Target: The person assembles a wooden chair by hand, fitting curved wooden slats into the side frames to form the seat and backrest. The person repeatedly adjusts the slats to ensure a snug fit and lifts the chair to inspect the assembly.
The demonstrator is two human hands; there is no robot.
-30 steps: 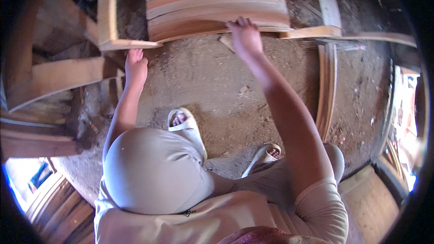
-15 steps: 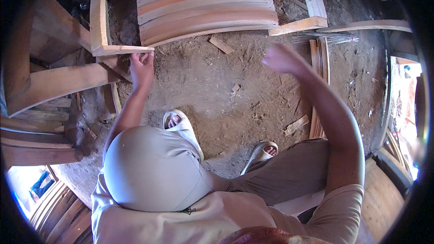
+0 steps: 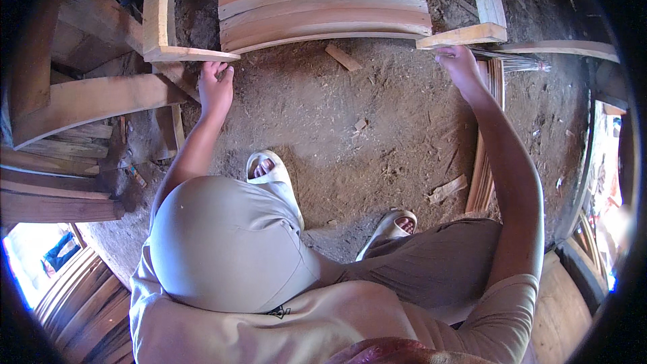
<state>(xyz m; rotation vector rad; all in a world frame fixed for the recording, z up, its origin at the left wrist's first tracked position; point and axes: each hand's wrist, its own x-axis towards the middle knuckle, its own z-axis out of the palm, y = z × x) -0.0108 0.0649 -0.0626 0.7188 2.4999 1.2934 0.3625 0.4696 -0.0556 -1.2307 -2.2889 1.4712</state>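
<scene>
Your left hand [image 3: 216, 87] is curled up under the near left corner of the wooden frame [image 3: 323, 0] lying on the dirt floor [image 3: 350, 155], and your right hand [image 3: 458, 61] grips its right corner. Five curved slats fill the frame. Two wood scraps [image 3: 344, 57] lie loose nearby, with stacked planks [image 3: 74, 135] at your left.

A person crouches over a curved wooden slatted frame [image 3: 323, 0] on a dirt floor [image 3: 377, 135], left hand [image 3: 216, 87] gripping the end of its left side rail [image 3: 162, 13], right hand [image 3: 458, 61] touching the end of the right rail [image 3: 482, 7]; a wood offcut [image 3: 344, 57] lies between them
</scene>
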